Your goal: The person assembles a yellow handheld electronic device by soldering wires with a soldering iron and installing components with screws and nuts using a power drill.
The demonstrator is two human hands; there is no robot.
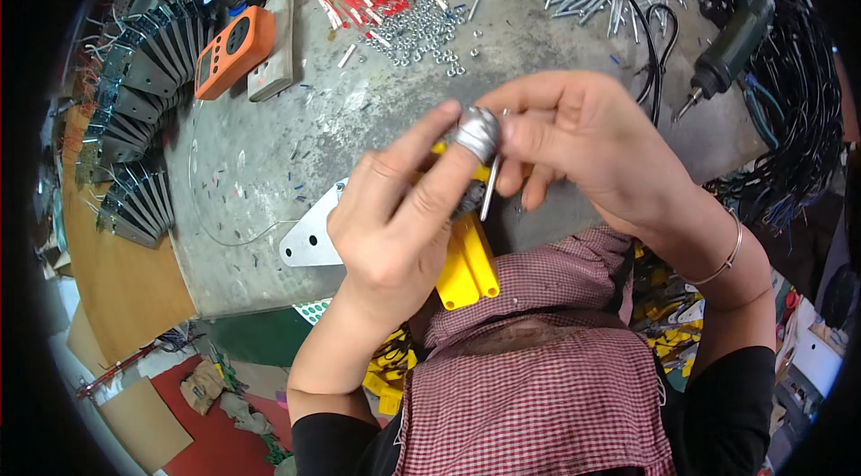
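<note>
— Checked apron (538, 386) closest to us; what's above it?
— Both hands at centre. Left hand (395, 225) clamps a yellow plastic part (468, 268) (taped fingertip), right hand (583, 144) pinches a thin metal pin (491, 193) against it.
— Electric screwdriver (731, 45)?
— Two o'clock, untouched.

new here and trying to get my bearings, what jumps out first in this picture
At the centre, the left hand and right hand meet over a yellow plastic part, a thin metal pin between them and grey tape round the left forefinger. An orange meter lies upper left on the grey bench; loose nuts are heaped at the top.
</note>
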